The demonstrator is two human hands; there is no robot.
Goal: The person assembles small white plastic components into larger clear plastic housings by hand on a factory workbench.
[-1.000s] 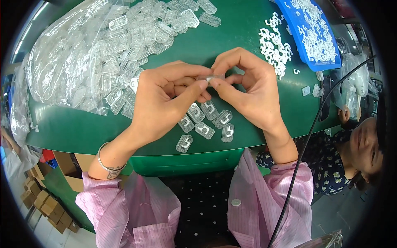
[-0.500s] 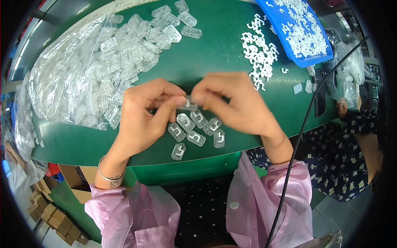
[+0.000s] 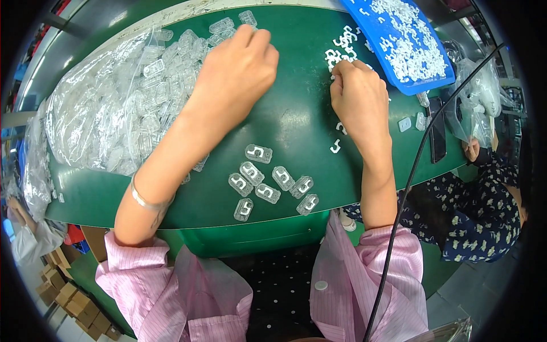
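Observation:
My left hand [image 3: 239, 71] is at the far right edge of a pile of clear plastic cases [image 3: 185, 74], fingers curled in and fingertips hidden. My right hand [image 3: 360, 97] reaches to a scatter of small white hook-shaped plastic pieces [image 3: 345, 41]. Its thumb and forefinger are pinched together at the near end of the scatter; anything between them is too hidden to name. Two loose white hooks [image 3: 335, 146] lie nearer me, beside my right wrist. In front of me, several clear cases with white hooks in them [image 3: 268, 192] lie in a loose group, with one such case [image 3: 258, 153] at its far side.
A large clear bag [image 3: 85, 119] of cases covers the table's left side. The blue tray [image 3: 407, 82] of white hooks stands at the far right. Near it lie a dark phone [image 3: 437, 137] and small clear pieces. A black cable [image 3: 407, 188] crosses the right side; another person's hand [image 3: 471, 149] is beyond.
The case I held in both hands now lies on the table. My left hand has moved away to the clear pile, my right hand to the white hooks. A near case has shifted slightly.

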